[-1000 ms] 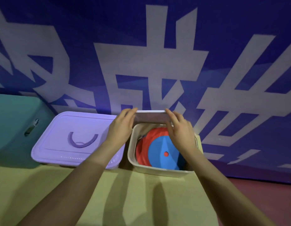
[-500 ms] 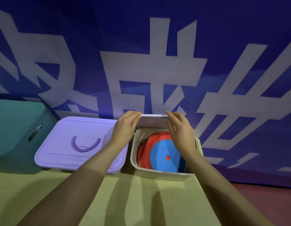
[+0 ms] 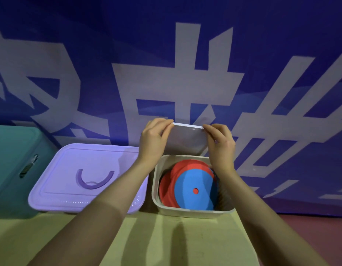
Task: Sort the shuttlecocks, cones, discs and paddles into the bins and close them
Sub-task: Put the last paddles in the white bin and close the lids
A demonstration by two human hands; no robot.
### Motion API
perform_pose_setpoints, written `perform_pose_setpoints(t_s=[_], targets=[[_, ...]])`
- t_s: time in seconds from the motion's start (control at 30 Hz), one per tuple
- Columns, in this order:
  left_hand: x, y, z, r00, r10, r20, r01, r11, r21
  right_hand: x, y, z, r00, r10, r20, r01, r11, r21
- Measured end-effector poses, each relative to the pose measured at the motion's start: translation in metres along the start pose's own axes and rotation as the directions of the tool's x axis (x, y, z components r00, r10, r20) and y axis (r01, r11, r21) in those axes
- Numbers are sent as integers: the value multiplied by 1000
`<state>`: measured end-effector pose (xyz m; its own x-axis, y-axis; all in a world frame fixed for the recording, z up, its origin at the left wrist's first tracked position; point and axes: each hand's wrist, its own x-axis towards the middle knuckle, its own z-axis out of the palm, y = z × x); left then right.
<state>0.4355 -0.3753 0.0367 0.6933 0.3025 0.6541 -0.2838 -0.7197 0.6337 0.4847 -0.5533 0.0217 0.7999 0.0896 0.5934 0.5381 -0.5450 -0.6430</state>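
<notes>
Red and blue discs (image 3: 193, 186) lie stacked in the open white bin (image 3: 193, 212) at the surface's far right corner. Left hand (image 3: 153, 140) and right hand (image 3: 221, 143) each pinch an upper corner of the lid (image 3: 186, 141), held tilted above the bin's far rim. Step in hand, as judged: closing this bin. Next move calls for lowering the lid level and pressing its edges onto the rim. Purple bin (image 3: 85, 179) alongside is already lidded.

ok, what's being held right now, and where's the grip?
Both hands hold the white lid, tilted up behind the open bin. The left hand grips its top left corner, the right hand its top right corner.
</notes>
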Motion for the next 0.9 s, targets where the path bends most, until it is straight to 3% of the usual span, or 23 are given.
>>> perform_pose_setpoints(t_s=[0.2,0.3,0.43,0.57,0.73,0.9], targets=[[-15,27,-33,942,328,-69,-315,937,148,-27,-15,-28,990,-137,-21,137,990,42],[-28,39,-41,888,460,1,-455,877,156,-47,-15,-39,997,-67,25,65,995,81],[-50,63,-35,854,513,80,-519,850,93,-68,-12,-58,996,42,82,-51,992,114],[-78,68,-11,846,481,229,-516,846,133,-85,5,-76,974,120,194,-117,993,-27],[-128,59,18,837,349,421,-465,860,212,-107,34,-88,901,194,389,-51,936,-348],[-151,59,34,727,57,684,-347,890,295,-124,41,-90,806,353,474,-44,835,-548]])
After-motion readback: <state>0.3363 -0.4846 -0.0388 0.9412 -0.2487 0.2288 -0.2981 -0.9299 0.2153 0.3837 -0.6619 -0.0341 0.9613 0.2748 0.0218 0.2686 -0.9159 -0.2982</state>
